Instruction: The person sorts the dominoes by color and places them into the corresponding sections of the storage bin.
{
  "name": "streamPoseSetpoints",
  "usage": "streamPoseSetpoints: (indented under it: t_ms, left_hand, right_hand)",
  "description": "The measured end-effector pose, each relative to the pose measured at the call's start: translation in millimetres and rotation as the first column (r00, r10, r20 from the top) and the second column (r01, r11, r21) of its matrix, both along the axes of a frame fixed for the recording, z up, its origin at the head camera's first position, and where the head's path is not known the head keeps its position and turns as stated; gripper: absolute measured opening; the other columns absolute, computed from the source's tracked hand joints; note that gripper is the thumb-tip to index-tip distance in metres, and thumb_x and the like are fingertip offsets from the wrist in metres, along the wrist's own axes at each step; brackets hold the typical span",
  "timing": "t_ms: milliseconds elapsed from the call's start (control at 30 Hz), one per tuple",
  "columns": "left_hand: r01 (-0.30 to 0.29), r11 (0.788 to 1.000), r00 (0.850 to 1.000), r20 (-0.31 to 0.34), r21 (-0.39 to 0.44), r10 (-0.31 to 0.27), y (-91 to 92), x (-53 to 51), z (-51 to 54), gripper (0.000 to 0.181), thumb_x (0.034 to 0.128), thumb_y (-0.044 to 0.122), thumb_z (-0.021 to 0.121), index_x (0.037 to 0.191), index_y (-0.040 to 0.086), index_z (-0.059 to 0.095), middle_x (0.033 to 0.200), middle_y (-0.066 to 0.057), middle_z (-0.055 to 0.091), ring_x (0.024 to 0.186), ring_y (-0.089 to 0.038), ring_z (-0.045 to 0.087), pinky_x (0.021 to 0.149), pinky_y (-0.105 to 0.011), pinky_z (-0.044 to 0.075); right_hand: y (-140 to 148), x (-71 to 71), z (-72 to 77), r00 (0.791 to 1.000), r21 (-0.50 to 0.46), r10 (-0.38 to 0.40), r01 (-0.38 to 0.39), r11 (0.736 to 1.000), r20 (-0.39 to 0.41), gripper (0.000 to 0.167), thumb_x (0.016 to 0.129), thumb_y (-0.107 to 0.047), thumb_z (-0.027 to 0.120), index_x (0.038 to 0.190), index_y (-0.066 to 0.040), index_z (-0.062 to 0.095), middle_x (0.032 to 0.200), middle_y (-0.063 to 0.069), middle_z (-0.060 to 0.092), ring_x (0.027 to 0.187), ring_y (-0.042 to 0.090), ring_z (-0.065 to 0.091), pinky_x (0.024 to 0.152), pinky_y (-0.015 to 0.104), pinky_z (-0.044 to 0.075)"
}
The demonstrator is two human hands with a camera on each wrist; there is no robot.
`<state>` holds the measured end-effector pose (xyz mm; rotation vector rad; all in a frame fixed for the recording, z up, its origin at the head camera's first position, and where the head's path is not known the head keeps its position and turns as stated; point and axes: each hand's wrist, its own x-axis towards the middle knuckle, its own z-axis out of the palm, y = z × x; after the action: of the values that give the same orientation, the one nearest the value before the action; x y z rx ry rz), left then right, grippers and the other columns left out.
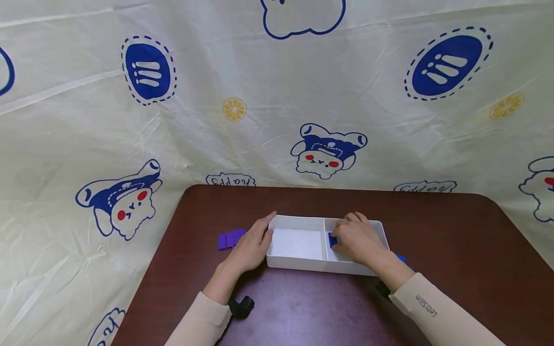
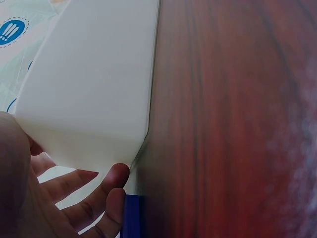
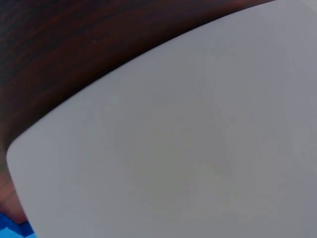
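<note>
A white two-part tray (image 1: 298,264) stands on the table, its outer wall near in the left wrist view (image 2: 94,74) and the right wrist view (image 3: 168,124). My left hand (image 1: 251,246) rests against its left end, fingers loosely extended along the corner, as the left wrist view shows the hand (image 2: 74,203) from close up. Inside the right compartment, my right hand (image 1: 359,240) reaches over the wall and holds a dark blue piece (image 1: 332,240) by its fingertips, close to the divider. The right hand hides much of that compartment; the wide left compartment is bare.
Several purple pieces (image 1: 229,239) lie left of the tray on the brown table (image 1: 433,230). Blue pieces (image 1: 401,258) lie off its right end, partly behind my right forearm. A patterned cloth (image 1: 259,144) hangs behind the table.
</note>
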<state>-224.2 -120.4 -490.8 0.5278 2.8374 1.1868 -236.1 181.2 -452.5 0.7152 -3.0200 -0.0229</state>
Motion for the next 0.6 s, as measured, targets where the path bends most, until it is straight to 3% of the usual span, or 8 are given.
streamPoseSetpoints:
  t_ms: [200, 400, 600]
  left_hand:
    - [-0.006, 1.0, 1.0, 0.006, 0.0, 0.006, 1.1, -0.5, -0.2, 0.052, 0.112, 0.029, 0.041, 0.163, 0.027, 0.033, 0.164, -0.003, 0.041, 0.15, -0.027, 0.043, 0.12, -0.053, 0.039]
    - [-0.003, 1.0, 1.0, 0.004, -0.005, 0.003, 0.5, 1.0, -1.7, 0.052, 0.1122, 0.03, 0.041, 0.164, 0.029, 0.032, 0.165, -0.002, 0.041, 0.15, -0.027, 0.042, 0.12, -0.053, 0.039]
    - [-0.003, 1.0, 1.0, 0.009, -0.012, 0.003, 0.6, 0.7, -1.4, 0.053, 0.1123, 0.032, 0.04, 0.164, 0.032, 0.03, 0.166, -0.002, 0.04, 0.151, -0.027, 0.042, 0.12, -0.053, 0.039]
  right_hand:
    - [2.4, -0.4, 0.1, 1.0, -0.03, 0.005, -0.005, 1.0, 0.009, 0.031, 0.079, -0.029, 0.091, 0.104, -0.012, 0.084, 0.114, 0.008, 0.077, 0.115, 0.033, 0.06, 0.115, 0.069, 0.033]
    - [4.9, 2.5, 3.0, 1.0, -0.108, 0.006, -0.003, 0.994, 0.022, 0.03, 0.077, -0.023, 0.092, 0.104, -0.011, 0.084, 0.115, 0.009, 0.077, 0.121, 0.035, 0.057, 0.116, 0.078, 0.02]
    - [12.6, 3.5, 10.0, 1.0, -0.151, 0.005, -0.003, 0.989, 0.016, 0.028, 0.078, -0.019, 0.09, 0.105, -0.014, 0.084, 0.115, 0.006, 0.076, 0.123, 0.035, 0.055, 0.116, 0.078, 0.016]
